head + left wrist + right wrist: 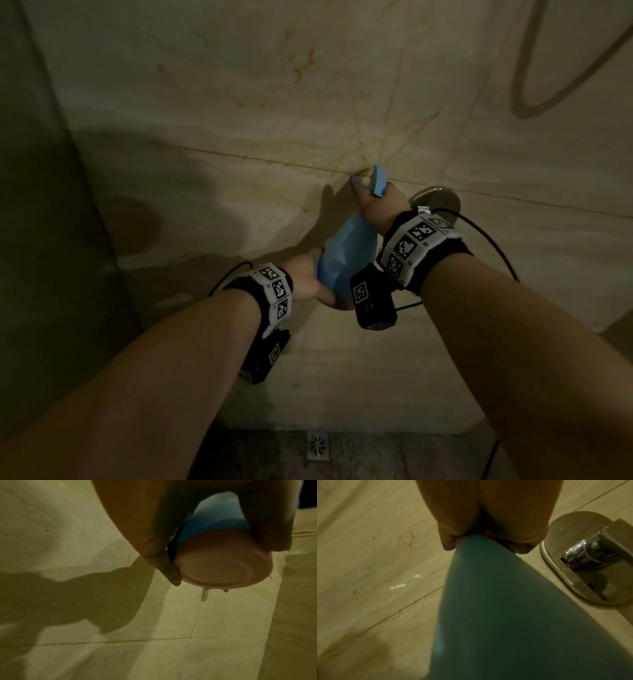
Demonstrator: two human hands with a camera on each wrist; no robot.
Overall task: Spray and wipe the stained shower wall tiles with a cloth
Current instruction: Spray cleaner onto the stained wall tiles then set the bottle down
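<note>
My right hand (368, 190) is raised to the beige wall tiles (239, 113) and grips a blue cloth (346, 253). One end of the cloth sticks up above the fist against a grout line, and the rest hangs down. Seen from the right wrist, the cloth (505, 615) trails from the closed fist (488, 520). Just below, my left hand (306, 277) holds a spray bottle (223, 563) with a blue label and a pinkish base, bottom towards the camera. The cloth mostly hides the bottle in the head view. Orange-brown stains (303, 66) streak the tiles; a wet sheen (406, 580) shows nearby.
A chrome shower valve plate (436, 202) with its handle (580, 559) sits on the wall just right of my right hand. A hose (565, 72) loops at the upper right. A floor drain (318, 445) lies below. A wall corner runs down the left.
</note>
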